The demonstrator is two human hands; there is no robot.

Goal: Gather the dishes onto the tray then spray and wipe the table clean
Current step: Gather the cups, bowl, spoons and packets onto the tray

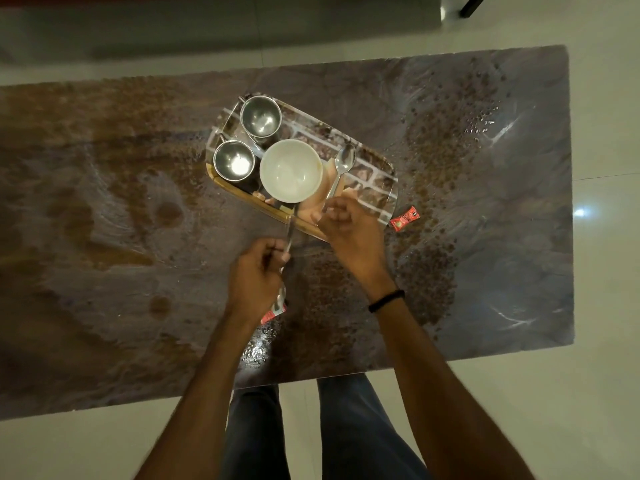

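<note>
A printed tray (375, 181) lies at an angle in the middle of the table (104, 202). On it stand two steel cups (260, 116) (234, 160) and a white bowl (291, 170). A spoon (344, 161) lies on the tray's right part, and my right hand (349, 230) pinches the end of its handle. My left hand (254, 282) is closed around a second spoon (290, 230) just in front of the tray. Its handle points up toward the bowl, and its scoop end shows below my palm.
Brown liquid stains and scattered crumbs cover much of the dark tabletop. One red sachet (403, 219) lies right of the tray, another (273, 312) under my left wrist. Water droplets sit near the front edge. Pale floor tiles surround the table.
</note>
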